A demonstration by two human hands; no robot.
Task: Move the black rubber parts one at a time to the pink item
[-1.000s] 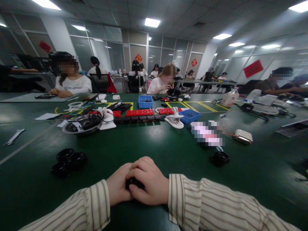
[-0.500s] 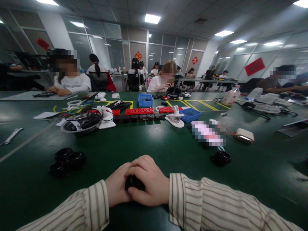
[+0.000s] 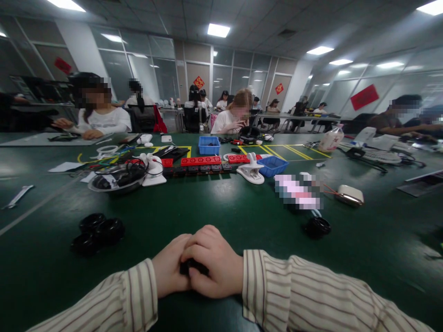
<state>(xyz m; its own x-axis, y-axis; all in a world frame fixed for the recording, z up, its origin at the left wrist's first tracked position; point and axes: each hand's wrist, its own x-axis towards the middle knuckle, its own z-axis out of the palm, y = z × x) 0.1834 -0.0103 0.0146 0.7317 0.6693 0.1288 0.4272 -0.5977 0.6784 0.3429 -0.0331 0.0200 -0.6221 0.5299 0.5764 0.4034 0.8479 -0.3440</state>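
Near the table's front edge, a black rounded piece (image 3: 198, 264) is clasped between my two hands, mostly hidden by the fingers. My left hand (image 3: 171, 269) is closed around its left side. My right hand (image 3: 216, 265) curls over it from above, its fingers bent and overlapping the left hand. To the left lie three glossy black ring-shaped pieces (image 3: 98, 233), grouped together and touching. Another black ring-shaped piece (image 3: 317, 227) sits to the right, below a blurred pink flat object (image 3: 297, 192).
Across the table runs a red and black strip (image 3: 200, 160), between a white clip base (image 3: 252, 170) and a metal bowl of parts (image 3: 116, 182). Blue bins (image 3: 209, 145) stand behind. A wrench (image 3: 19, 197) lies far left. A white-gold case (image 3: 349, 195) rests at right. People sit opposite.
My right hand's fingers and thumb have shifted slightly over the black piece, covering more of it. Opposite on the left, a person's hand has lifted and moved outward.
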